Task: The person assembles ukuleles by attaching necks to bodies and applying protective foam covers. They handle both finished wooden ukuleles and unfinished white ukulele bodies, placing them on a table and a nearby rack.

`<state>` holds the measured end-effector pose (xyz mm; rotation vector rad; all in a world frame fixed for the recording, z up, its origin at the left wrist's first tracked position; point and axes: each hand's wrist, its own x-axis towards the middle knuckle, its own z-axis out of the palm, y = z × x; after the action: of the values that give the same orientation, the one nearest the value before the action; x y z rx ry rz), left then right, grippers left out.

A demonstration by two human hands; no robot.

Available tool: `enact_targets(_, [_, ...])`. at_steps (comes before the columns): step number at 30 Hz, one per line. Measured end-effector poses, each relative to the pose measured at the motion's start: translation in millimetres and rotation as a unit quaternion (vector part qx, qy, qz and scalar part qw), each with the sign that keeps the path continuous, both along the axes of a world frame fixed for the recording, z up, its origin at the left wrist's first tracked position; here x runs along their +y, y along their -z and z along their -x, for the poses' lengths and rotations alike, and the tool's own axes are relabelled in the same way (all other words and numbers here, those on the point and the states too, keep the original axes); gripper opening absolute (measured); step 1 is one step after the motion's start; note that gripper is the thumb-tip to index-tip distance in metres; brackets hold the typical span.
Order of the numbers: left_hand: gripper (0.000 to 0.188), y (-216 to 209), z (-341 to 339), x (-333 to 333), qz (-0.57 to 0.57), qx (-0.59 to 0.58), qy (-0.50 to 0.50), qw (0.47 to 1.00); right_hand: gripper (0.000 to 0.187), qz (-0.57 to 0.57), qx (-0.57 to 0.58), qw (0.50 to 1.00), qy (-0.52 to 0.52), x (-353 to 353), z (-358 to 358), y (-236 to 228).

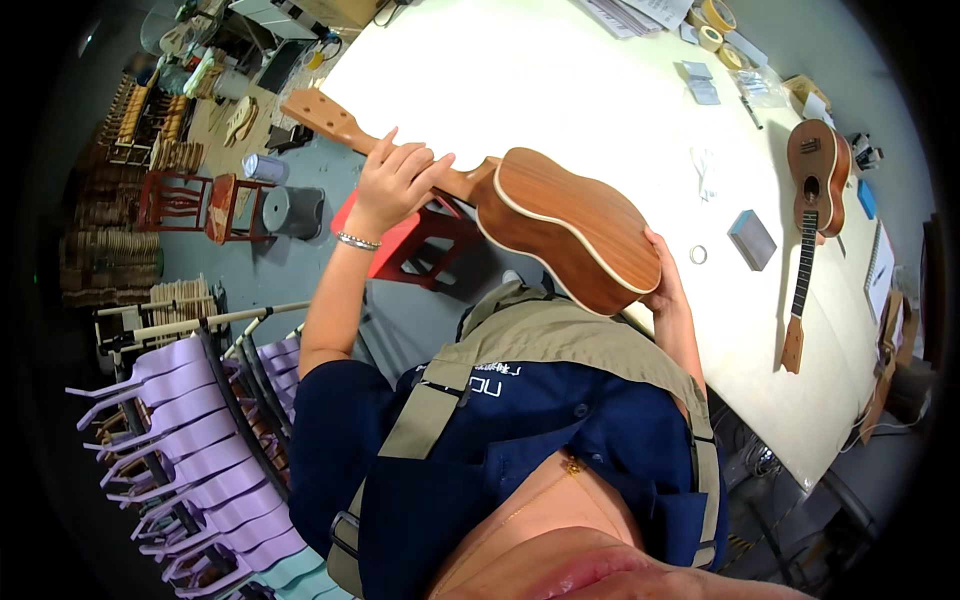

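Two bare hands carry the wooden ukulele at the centre of the frame, back turned up toward us, over the near edge of the white table. Our left hand is around the neck, its fingers loosely spread; our right hand grips the lower end of the body, thumb side partly hidden. Judging by what shows, body, neck and pale edging are already joined, while the headstock at upper left has holes and no tuners that we can make out. At right, a second ukulele lies face up with fretboard and bridge on. Our piece's front is hidden, so we cannot tell what remains there.
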<state>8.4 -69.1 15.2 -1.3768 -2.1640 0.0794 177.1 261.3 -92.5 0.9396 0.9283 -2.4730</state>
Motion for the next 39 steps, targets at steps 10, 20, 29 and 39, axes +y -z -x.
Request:
enact_targets(10, [0.031,86.1,47.1,-15.9,-0.152,-0.367,-0.137,0.908,0.056,-0.25,0.132,0.951,0.122,56.7,-2.4,5.4])
enact_targets(20, [0.049,149.0,200.1,-21.2,-0.204,-0.358,-0.221,0.884,0.048,-0.875,-0.285,0.37,0.129,222.0,-90.5,40.7])
enact_targets(29, [0.07,115.3,214.5,66.1,-0.049,-0.123,-0.42,0.898,0.02,-0.82,-0.376,0.426,0.065,246.6,-83.0,35.2])
enact_targets(39, [0.075,3.4,-21.5,271.8,0.007,-0.078,0.127,0.989,0.017,-0.976,0.029,0.198,0.084,134.4,-36.5,-73.1])
